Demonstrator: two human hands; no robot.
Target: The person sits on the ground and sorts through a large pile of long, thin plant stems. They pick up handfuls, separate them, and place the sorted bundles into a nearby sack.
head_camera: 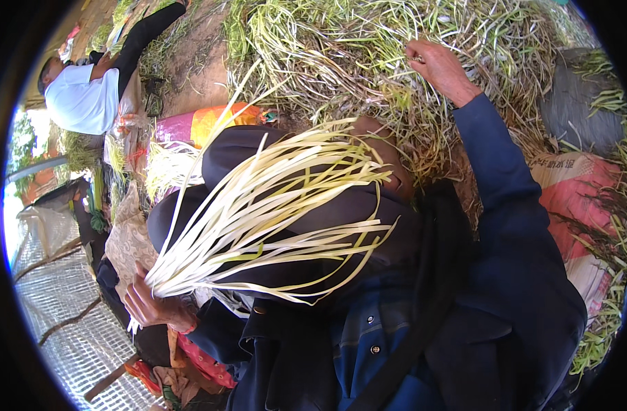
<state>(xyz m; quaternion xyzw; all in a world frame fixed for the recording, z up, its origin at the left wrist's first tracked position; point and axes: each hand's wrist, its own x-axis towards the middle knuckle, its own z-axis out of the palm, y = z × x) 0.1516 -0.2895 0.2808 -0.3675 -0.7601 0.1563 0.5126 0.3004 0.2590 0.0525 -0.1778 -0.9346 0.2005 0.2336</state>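
My left hand (151, 303) grips a bunch of long, flat, pale yellow-white leaves (252, 221), which look like blanched garlic chives. The white stem ends sit in my fist, and the leaf tips fan out to the right across my dark-trousered legs (231, 151). Up and to the right, my right hand (442, 69) is over a large heap of loose green and whitish leaves (318, 56). Its fingers are curled, and whether anything is between the fingertips cannot be made out.
Beyond my knees lies a purple and orange sack (177, 126), with more pale leaves (172, 167) beside it. A person in a white shirt (82, 97) sits at upper left. Netting on poles (77, 303) stands at left; a red-and-white printed sack (575, 190) lies at right.
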